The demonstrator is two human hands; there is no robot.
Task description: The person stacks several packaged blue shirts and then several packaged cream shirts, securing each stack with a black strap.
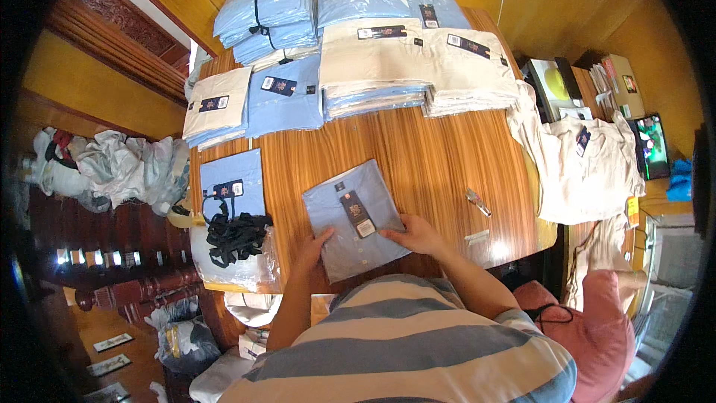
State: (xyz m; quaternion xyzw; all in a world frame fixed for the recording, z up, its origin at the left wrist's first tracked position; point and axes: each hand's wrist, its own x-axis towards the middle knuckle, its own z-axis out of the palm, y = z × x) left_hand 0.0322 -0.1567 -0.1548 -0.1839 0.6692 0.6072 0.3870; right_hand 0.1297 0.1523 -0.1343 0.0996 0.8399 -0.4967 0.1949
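Note:
A folded blue-grey shirt (334,213) in a clear plastic bag lies tilted at the near side of the wooden table. A dark hang tag (358,213) with a white label rests on its front, and small buttons show below. My left hand (314,248) grips the shirt's left edge with the thumb on top. At the right edge, my right hand (415,234) grips it too, thumb lying beside the tag. The undersides of my fingers are hidden. Left of the shirt, a bundle of black straps (235,237) lies beside another bagged blue shirt (250,160).
Stacks of bagged beige shirts (373,52) and blue shirts (285,108) fill the table's far side. A small metal tool (478,201) lies on the table (440,157) at right. A loose beige shirt (582,179) hangs over the right side, near a person's pink sleeve (604,313).

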